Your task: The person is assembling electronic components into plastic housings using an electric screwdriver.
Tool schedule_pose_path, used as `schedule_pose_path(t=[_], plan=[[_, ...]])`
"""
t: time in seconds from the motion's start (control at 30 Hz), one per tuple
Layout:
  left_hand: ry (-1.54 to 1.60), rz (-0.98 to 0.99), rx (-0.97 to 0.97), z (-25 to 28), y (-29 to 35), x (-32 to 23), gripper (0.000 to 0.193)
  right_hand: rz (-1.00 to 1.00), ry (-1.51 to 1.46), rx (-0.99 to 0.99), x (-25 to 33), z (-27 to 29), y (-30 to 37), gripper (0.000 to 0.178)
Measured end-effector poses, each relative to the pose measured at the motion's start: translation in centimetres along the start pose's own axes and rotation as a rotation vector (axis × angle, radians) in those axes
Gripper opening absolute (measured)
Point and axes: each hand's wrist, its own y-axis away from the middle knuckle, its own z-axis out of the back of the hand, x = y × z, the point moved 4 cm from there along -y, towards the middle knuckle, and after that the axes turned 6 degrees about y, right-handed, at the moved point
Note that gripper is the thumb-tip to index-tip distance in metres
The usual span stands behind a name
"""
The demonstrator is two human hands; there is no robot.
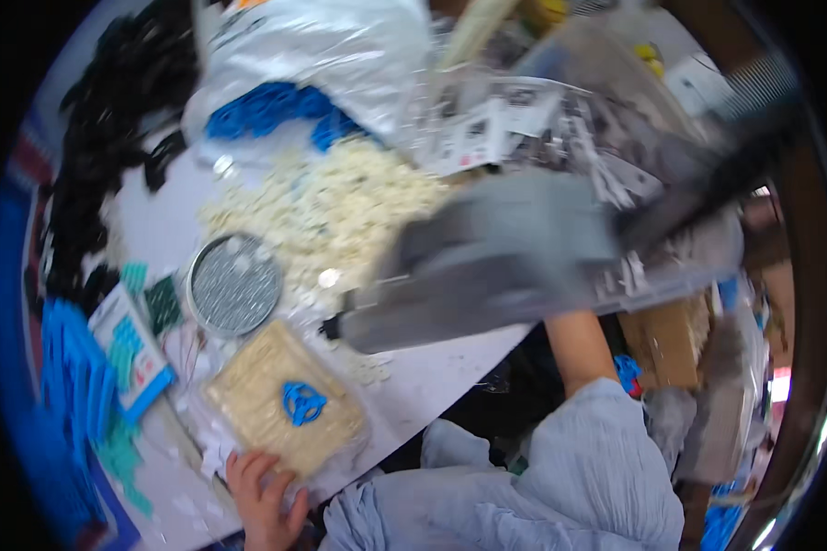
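My left hand (265, 496) is at the table's near edge, its fingers spread and the fingertips at the lower corner of a flat beige block in clear plastic (257, 390). A small blue wheel-shaped piece (303, 403) lies on top of that block. My right forearm (579, 347) reaches up behind a large grey device (487, 257), which is blurred and has a black tip and a black arm. That device hides my right hand, so its fingers and anything in them do not show. A round tin of small grey metal pieces (234, 283) stands beyond the block.
A heap of cream-coloured small parts (340, 197) covers the table's middle. Black pieces (110, 119) pile up at the far left, blue parts (75, 367) at the near left. A white plastic bag (322, 64) stands at the back; a clear bin (662, 165) with printed sheets is at right.
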Motion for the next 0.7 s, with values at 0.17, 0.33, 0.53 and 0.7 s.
schedule_pose_path(t=[0.17,0.33,0.53,0.7], plan=[[-0.037,-0.118,-0.093,2.0,-1.0,-1.0,0.025,-0.817,-0.329,0.494,-2.2,4.9,-2.5,0.081],[-0.192,-0.090,-0.173,4.3,0.8,0.5,0.027,-1.038,-1.027,0.493,-4.4,5.2,-1.3,0.063],[-0.401,0.168,-0.363,9.8,7.3,4.4,0.031,-0.808,-1.340,0.212,-2.5,11.9,-1.9,0.050],[-0.458,0.358,-0.639,16.8,6.2,6.9,0.020,0.162,-1.703,0.544,6.1,20.5,-1.4,0.043]])
